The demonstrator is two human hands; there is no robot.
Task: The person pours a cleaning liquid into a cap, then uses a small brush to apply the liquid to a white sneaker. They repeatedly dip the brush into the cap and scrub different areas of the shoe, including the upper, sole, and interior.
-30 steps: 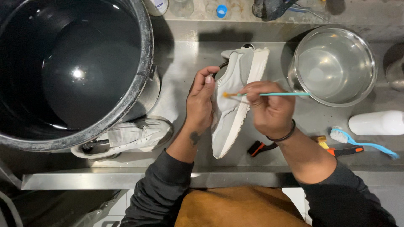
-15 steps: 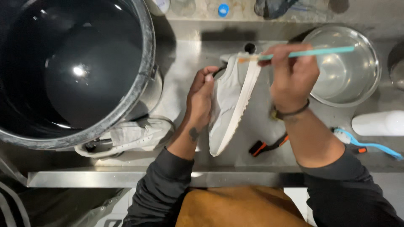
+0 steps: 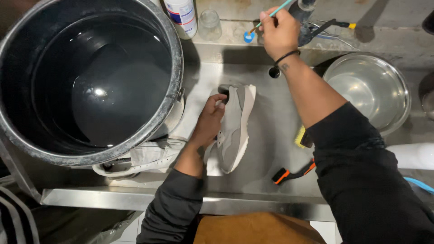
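Observation:
My left hand [image 3: 209, 118] grips a grey and white sneaker [image 3: 235, 127] that lies on its side on the steel sink counter [image 3: 266, 122]. My right hand [image 3: 277, 31] reaches to the back ledge and holds a thin teal brush [image 3: 273, 15], whose tip points down at a small blue cap [image 3: 248, 36]. A second pale sneaker [image 3: 142, 158] lies at the left, partly under a big black tub.
The big black tub [image 3: 90, 77] holds dark water at the left. A steel bowl [image 3: 368, 90] sits at the right. A white bottle [image 3: 182, 16] and glass jar [image 3: 209, 25] stand on the ledge. An orange and black brush [image 3: 291, 172] and a yellow brush [image 3: 300, 137] lie near the sneaker.
My right hand has lifted the teal brush off the sneaker and carried it up to the back ledge. My left hand still holds the sneaker, which now lies flatter.

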